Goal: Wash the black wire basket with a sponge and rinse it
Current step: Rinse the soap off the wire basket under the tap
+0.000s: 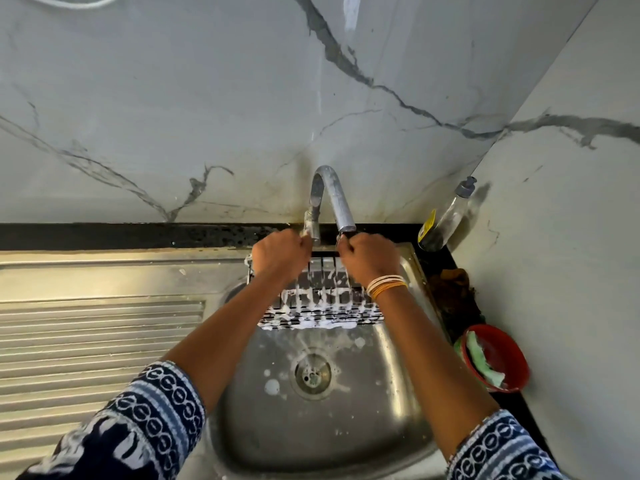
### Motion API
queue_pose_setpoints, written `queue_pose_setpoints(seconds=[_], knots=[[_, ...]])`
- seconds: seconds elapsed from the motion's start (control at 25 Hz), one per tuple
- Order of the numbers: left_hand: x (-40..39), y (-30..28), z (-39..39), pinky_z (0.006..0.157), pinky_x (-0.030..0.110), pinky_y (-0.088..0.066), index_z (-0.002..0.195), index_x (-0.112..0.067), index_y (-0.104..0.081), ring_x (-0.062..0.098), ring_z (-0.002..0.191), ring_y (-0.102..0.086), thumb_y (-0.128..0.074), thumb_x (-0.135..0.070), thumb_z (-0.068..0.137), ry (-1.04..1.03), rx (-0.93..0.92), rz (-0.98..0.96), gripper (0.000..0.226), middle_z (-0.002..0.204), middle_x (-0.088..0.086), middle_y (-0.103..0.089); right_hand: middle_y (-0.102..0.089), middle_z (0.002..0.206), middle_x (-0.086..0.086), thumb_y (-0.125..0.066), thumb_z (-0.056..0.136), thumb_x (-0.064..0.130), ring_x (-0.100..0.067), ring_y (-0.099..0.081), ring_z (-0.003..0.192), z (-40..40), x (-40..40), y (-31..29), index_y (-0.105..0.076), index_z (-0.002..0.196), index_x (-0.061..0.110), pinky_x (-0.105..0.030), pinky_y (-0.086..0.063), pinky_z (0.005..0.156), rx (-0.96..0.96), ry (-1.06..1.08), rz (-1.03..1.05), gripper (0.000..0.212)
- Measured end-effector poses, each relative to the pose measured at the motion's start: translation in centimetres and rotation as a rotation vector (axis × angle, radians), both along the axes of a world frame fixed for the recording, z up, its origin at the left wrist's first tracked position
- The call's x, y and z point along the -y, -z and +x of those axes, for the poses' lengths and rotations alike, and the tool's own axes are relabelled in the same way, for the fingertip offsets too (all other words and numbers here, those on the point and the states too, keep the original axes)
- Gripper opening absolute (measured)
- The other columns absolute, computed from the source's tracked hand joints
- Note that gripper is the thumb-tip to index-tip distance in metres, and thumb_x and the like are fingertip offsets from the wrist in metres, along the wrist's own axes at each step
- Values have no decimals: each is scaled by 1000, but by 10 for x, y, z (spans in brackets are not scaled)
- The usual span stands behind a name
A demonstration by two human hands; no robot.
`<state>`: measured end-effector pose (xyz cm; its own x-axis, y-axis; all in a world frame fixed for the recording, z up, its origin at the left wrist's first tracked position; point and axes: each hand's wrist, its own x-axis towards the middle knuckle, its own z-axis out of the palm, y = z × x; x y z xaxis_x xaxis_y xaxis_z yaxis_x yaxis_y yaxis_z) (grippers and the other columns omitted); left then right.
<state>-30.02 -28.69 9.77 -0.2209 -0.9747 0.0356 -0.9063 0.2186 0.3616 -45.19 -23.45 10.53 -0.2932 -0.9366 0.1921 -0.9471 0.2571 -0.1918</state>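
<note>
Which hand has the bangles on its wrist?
The right hand, gripping the far rim of the soapy basket under the tap. The left hand, nearer the tap's handle, has a bare wrist.

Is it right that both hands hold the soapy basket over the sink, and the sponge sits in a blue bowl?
Not quite: the bowl is red, not blue, as the head view shows. The sponge does sit in it, and both the left hand and right hand hold the soapy basket over the sink.

Black wire basket [322,306] white with foam, red bowl [502,358], navy-and-white patterned sleeves [145,427].
</note>
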Motion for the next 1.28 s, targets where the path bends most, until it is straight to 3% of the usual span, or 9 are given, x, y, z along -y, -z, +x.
queue_pose_setpoints(seconds=[0.12,0.24,0.44,0.56,0.72,0.76,0.92,1.08,1.28], knots=[[-8,4,-9,54,28,-39,74,-6,-60,23,60,-57,-30,-44,100,42,-3,31,55,65,6,-59,-69,82,-12,-35,97,40,-32,-65,80,-2,0,-4,-69,84,8,-28,-36,61,-38,71,68,49],[-19,2,-37,55,31,-37,77,-5,-61,24,64,-54,-29,-44,101,48,-160,85,56,66,5,-53,-68,78,-10,-40,96,42,-29,-64,75,17,7,-15,-69,83,8,-29,-39,59,-26,20,33,47],[-6,15,-22,49,25,-31,51,-12,-45,21,49,-45,-35,-39,99,24,-400,211,56,49,2,-45,-44,48,-7,-54,94,32,-20,-37,44,-8,4,-15,-44,49,11,-27,-30,52,824,170,-56,51],[-19,7,-44,53,29,-35,53,-13,-51,23,55,-52,-35,-35,100,15,-581,248,55,53,4,-52,-52,52,-2,-52,92,30,-25,-51,53,18,12,-13,-50,55,16,-33,-40,57,739,190,-8,40],[-11,9,-41,55,29,-28,54,-18,-45,16,47,-36,-44,-32,96,-205,-955,490,44,50,-1,-42,-58,58,-9,-47,96,33,-30,-56,57,7,6,-8,-59,62,7,-39,-47,59,664,87,3,44],[-10,9,-37,54,29,-27,56,-17,-44,16,47,-34,-45,-30,96,-208,-956,499,42,51,-1,-41,-60,63,-11,-44,97,38,-31,-58,62,2,2,-6,-61,67,7,-37,-46,61,556,88,53,47],[-15,-4,-42,51,27,-31,50,-16,-44,19,50,-46,-45,-33,96,46,-510,162,49,53,3,-48,-69,86,-15,-37,98,45,-36,-63,82,14,5,2,-67,89,7,-33,-43,65,319,132,100,50],[1,-2,-26,47,25,-28,44,-14,-39,15,40,-37,-52,-34,95,43,-599,207,56,43,1,-38,-64,69,-14,-38,98,47,-35,-62,70,-9,-8,6,-63,69,8,-32,-40,59,311,63,69,54],[-10,-4,-38,60,31,-44,76,-12,-57,27,71,-61,-30,-50,99,55,-153,99,52,70,6,-58,-68,78,-16,-43,96,39,-35,-63,75,11,7,4,-68,83,3,-35,-47,65,302,114,71,46]])
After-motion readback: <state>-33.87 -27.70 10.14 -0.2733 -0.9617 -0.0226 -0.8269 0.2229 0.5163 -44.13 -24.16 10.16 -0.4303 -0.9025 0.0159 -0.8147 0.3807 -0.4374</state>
